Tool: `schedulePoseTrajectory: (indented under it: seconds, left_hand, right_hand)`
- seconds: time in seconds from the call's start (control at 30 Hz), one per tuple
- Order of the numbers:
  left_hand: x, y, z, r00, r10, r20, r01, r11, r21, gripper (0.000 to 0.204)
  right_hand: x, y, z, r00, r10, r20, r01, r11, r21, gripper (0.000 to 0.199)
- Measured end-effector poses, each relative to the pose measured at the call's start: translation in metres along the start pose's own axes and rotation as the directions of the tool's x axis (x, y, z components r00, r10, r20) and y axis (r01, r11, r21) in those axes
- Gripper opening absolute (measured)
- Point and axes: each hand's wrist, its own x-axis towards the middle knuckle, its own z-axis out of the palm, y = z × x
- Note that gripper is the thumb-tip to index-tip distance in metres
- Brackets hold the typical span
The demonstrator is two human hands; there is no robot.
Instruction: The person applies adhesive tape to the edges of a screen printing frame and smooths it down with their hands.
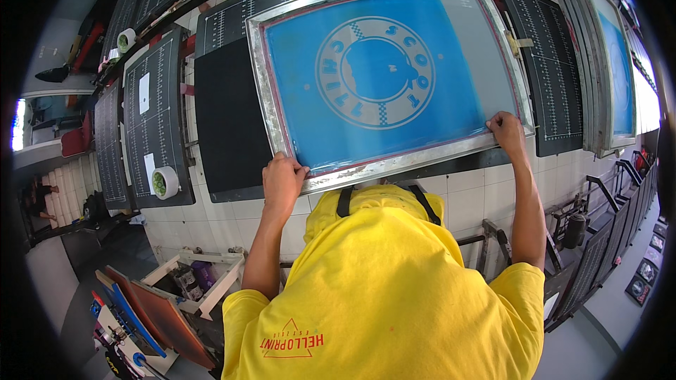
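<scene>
Both hands on the screen frame [387, 77]: left hand [283, 181] fingers curled over near-left corner, right hand [505, 130] pinching near-right rail, frame seated flat over black platen [229, 119] on tiled counter [211, 218]; no ink or squeegee visible, print pass prob. not started.

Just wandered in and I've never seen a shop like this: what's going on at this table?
A person in a yellow shirt holds a metal-framed printing screen by its near edge, the left hand at the lower left corner and the right hand at the lower right. The blue mesh carries a round ring design. The frame lies over a row of black printing boards on a white tiled table. A roll of tape sits on a board to the left.
</scene>
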Motion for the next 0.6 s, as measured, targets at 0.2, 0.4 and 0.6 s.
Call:
schedulePoseTrajectory:
  seconds: [0.2,0.4,0.6]
  left_hand:
    - [0.0008,0.0023,0.0,1.0,-0.019,0.019,0.019,1.0,0.022,0.014]
    - [0.0023,0.0039,0.0,0.999,-0.024,0.032,0.021,0.996,0.09,0.015]
    - [0.005,0.0044,-0.0028,0.998,-0.016,0.068,0.003,0.983,0.184,0.019]
  right_hand:
    - [0.0001,0.0017,0.0009,1.0,0.011,0.005,-0.011,1.0,0.006,0.021]
    - [0.0008,0.0,0.0005,1.0,0.023,0.017,-0.023,1.0,-0.007,0.02]
    - [0.0008,0.0003,0.0003,1.0,0.0,0.013,-0.001,1.0,0.008,0.019]
